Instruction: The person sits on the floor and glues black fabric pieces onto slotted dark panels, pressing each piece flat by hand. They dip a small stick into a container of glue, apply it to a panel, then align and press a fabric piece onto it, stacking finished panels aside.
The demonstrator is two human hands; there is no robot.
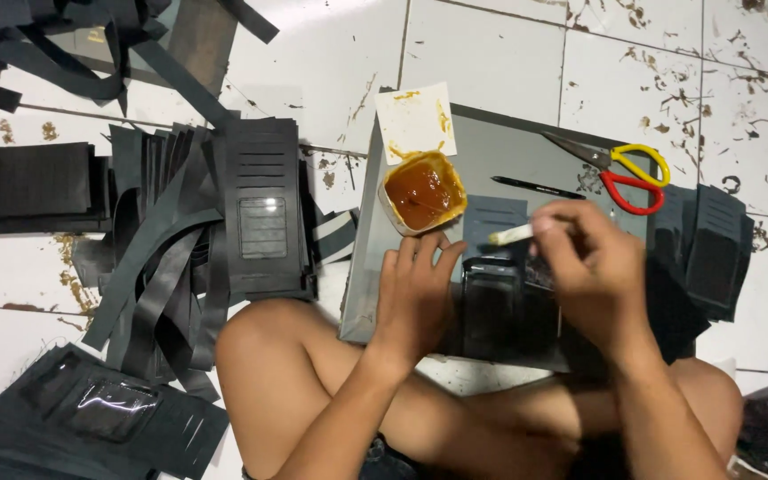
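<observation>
My left hand (415,298) presses flat on a black wallet-like leather piece (495,302) that lies on a grey work board (491,151). My right hand (593,267) grips a small pale brush stick (513,235), its tip pointing left over the black piece. A small square tub of brown glue (423,190) stands on the board just above my left fingers, its white lid (415,122) lying behind it.
Scissors with yellow and red handles (624,166) and a black pen (535,187) lie on the board's far side. Stacks of black cut pieces (260,213) sit left, more (713,249) right. My bare knees are below, on a stained white tile floor (508,53).
</observation>
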